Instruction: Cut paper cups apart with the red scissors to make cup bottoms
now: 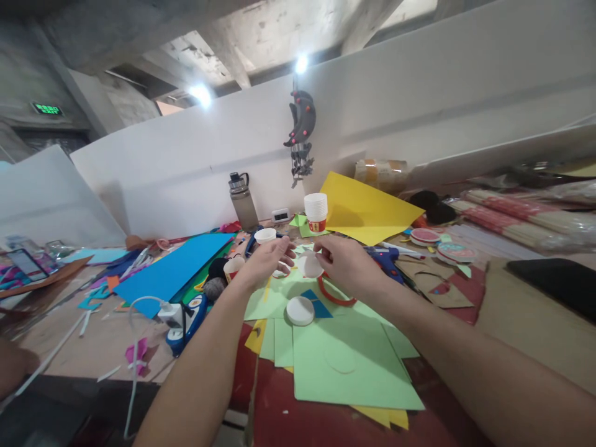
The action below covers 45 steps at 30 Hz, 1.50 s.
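Observation:
Both my arms reach out over a table strewn with coloured paper. My left hand (270,257) is curled with its fingers pinched near a small white paper cup (281,270). My right hand (342,264) is closed on a white paper cup (311,266), held tilted between the two hands. Below them an upturned white cup (300,310) stands on light green paper sheets (347,363). A red ring (331,297) lies under my right wrist. Another white cup (265,235) sits just beyond my left hand.
A stack of white cups (316,211) stands at the back by a yellow sheet (367,211). A blue sheet (174,270), a grey water bottle (242,200), a blue glue gun (388,257), a white charger with cable (170,313) and paper scraps crowd the table. Another person's hand (13,366) shows at the left edge.

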Available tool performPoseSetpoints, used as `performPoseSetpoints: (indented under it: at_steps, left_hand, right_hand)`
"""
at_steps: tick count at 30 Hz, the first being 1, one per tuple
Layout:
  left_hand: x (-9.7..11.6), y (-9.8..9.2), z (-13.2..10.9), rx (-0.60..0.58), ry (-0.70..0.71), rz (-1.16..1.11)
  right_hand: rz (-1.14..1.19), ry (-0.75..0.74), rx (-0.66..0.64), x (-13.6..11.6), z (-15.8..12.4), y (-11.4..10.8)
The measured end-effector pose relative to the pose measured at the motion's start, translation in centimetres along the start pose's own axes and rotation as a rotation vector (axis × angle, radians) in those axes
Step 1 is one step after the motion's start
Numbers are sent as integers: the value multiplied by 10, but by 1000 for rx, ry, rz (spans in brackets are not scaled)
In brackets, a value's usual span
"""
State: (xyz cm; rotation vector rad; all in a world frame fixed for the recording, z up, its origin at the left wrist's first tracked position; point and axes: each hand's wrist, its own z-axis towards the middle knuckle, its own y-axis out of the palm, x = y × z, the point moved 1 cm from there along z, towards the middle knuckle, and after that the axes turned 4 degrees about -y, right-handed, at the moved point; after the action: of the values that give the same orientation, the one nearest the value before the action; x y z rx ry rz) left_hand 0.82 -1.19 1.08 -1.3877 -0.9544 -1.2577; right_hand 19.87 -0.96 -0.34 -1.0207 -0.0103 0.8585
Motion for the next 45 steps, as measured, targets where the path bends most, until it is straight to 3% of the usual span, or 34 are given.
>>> performPoseSetpoints:
  at_steps: [4,6,8,10,15,21,25,30,33,36,41,45]
  left_hand:
    - [-5,22,-3,-326,-196,-300]
    - [-5,28,-5,-366,-195,-390]
    - [-4,28,-5,-324,-150,-464]
    - [-4,24,-2,-252,-103,-529]
    - [-1,11,4,-128,-82,-672]
    - [7,8,-1,-109,-117,-801]
    - [5,7,0,-91,-64,-825]
    - [0,3,5,-28,65,-865]
    - [-1,1,6,63,86,-903]
    - [1,0,6,109,78,-917]
    - [1,2,4,80,133,-840]
    - [1,5,4,15,189,-780]
  right_hand:
    - [104,-68,91,-6,-2,-4]
    - [148,-57,116,-6,-1,-8]
    - [171,1,116,-4,2,-11]
    - [80,80,30,0,4,-12]
    - [-373,162,-449,7,-1,2]
    - [-464,152,-525,0,-10,14]
    - [-464,163,-542,-8,-8,14]
    - [-437,250,-468,-9,-5,13]
    - [-344,341,-284,-2,-1,13]
    - [-61,390,-57,10,3,13]
    - [345,123,163,21,5,18]
    - [340,3,143,20,2,23]
